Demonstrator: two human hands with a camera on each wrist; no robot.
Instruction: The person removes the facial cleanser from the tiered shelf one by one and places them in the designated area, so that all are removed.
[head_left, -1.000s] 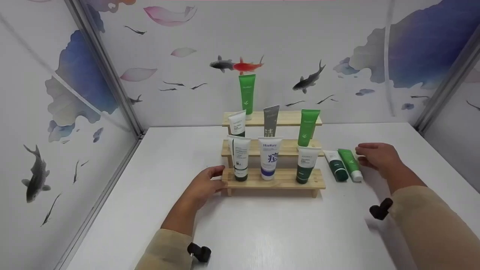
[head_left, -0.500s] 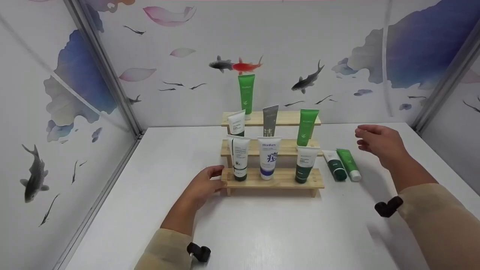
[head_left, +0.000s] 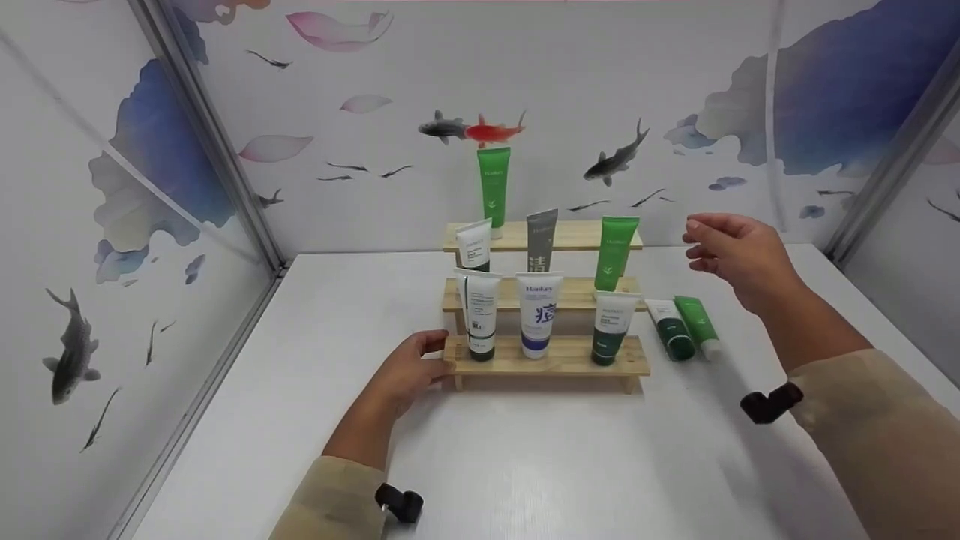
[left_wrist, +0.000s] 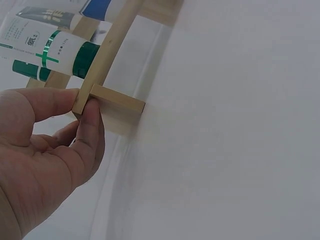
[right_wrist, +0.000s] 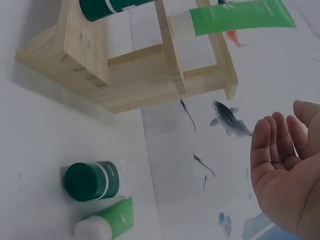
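My left hand pinches the left end of the wooden stepped rack's lowest step; the left wrist view shows thumb above, fingers beneath. On that step stand a white tube, a white-and-blue tube and a white tube with dark green base. The middle step bears another white tube, a grey tube and a green tube. One more green tube occupies the top step's left. Raised right of the rack, my right hand holds nothing, its fingers loosely bent.
Two tubes lie side by side on the white table, right of the rack: a white and dark green one and a green one. A fish-patterned wall closes off the back, with panels at both sides.
My right hand has lifted away from beside the two lying tubes, rising toward the back and lately drifting left. The left hand has kept its grip; rack and tubes stay put.
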